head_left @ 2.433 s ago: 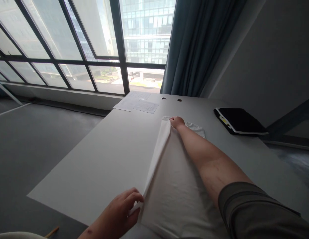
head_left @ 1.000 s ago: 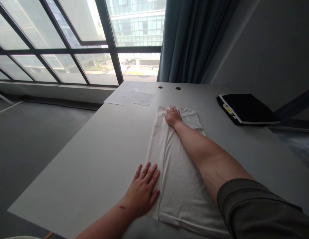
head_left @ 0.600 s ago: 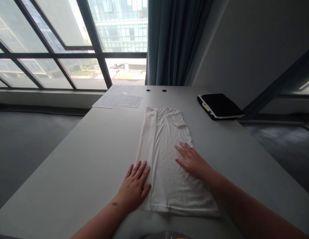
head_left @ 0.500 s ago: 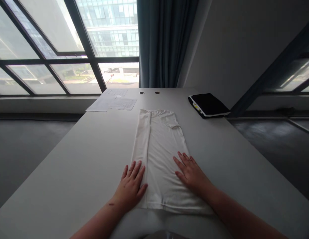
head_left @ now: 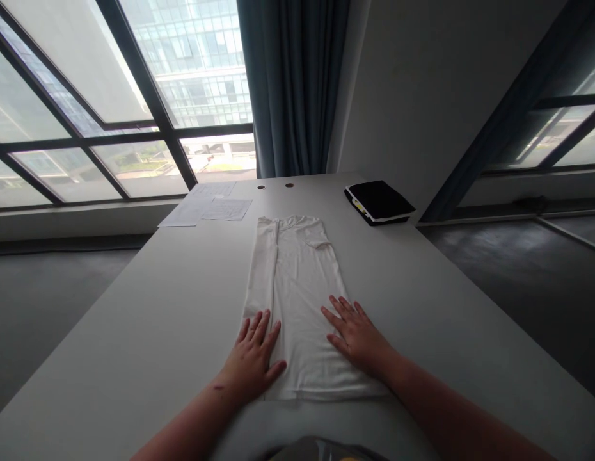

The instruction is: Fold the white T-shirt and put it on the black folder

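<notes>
Right hand (head_left: 357, 339) moved down, fingers (head_left: 336, 308) on white T-shirt (head_left: 292, 275).

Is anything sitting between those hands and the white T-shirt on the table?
Nothing visible stands in the way. The left hand and the right hand lie flat directly on the folded white T-shirt, near its closer end, with no object between them and the cloth.

Bare left forearm (head_left: 187, 416), small dark scratch (head_left: 219, 387)

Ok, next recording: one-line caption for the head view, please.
Left hand and right hand rest on the edges of a lengthwise-folded white T-shirt on a pale table.
</notes>
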Demonstrator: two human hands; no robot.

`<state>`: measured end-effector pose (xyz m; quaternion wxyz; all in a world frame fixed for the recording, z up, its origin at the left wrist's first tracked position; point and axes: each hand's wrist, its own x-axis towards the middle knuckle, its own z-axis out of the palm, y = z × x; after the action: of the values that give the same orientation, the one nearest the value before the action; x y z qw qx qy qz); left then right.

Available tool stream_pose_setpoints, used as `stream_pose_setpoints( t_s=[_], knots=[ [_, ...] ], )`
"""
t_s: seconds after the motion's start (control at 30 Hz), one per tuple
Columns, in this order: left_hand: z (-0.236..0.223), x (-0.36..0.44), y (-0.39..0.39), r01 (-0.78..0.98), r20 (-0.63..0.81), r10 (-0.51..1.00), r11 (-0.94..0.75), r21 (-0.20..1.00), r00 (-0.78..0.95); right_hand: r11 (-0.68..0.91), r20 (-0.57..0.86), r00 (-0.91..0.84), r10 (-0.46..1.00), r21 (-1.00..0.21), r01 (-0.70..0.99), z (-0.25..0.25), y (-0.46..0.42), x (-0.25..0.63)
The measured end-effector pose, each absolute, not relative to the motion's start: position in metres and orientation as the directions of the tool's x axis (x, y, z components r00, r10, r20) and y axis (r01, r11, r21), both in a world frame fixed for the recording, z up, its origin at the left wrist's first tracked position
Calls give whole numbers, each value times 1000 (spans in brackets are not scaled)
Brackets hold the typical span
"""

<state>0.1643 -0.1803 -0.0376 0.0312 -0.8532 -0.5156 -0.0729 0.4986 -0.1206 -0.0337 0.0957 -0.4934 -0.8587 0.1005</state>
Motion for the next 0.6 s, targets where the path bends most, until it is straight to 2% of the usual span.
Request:
stream_pose_setpoints(
  t_s=[0.3, 0.6],
  knots=[
    [-16, 188, -178, 836, 122, 835, -545, 56, 536, 419, 179, -379, 908, -343, 841, -31, -85, 516],
    [-12, 213, -180, 835, 37, 844, -535, 131, 535, 367, 296, -265, 918, -372, 853, -38, 31, 552]
  ],
)
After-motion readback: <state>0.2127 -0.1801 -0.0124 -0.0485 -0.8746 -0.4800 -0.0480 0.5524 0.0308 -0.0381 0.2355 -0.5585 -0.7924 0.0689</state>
